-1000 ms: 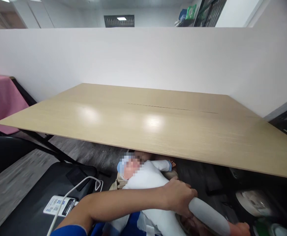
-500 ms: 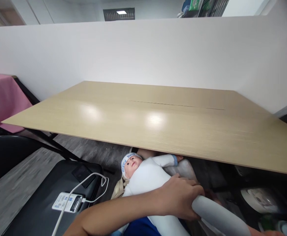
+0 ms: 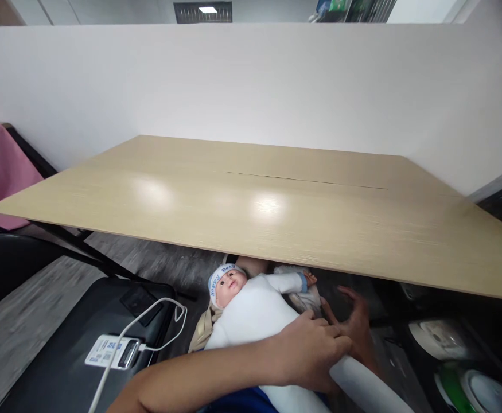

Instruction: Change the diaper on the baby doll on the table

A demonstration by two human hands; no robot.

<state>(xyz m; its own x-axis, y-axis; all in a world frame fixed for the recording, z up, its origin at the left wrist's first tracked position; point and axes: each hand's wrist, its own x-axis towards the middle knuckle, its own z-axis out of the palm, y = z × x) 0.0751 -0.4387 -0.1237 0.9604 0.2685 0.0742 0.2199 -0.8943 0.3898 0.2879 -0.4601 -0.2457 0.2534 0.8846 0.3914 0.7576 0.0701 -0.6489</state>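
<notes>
A baby doll [image 3: 255,312] in a white suit and a lettered cap lies on its back across my lap, below the table's front edge. My left hand [image 3: 311,350] reaches over its body and is closed around the upper part of one leg [image 3: 362,381]. That leg points out to the lower right. My right hand [image 3: 358,324] is in the shade beyond the left hand, with thumb and fingers apart and nothing visible in it. Some whitish, crumpled material [image 3: 306,299] shows behind the doll's arm.
A wooden table [image 3: 233,212] stands before me, against a white partition [image 3: 251,86]. At left is a black chair seat [image 3: 61,355] bearing a phone [image 3: 141,304], a small device [image 3: 129,353] and a white cable [image 3: 117,353]. Round containers [image 3: 438,338] sit at lower right.
My right hand has moved from the doll's foot at the lower right up and inward, beside my left hand, with its fingers spread. My left hand keeps its hold. The view has shifted slightly.
</notes>
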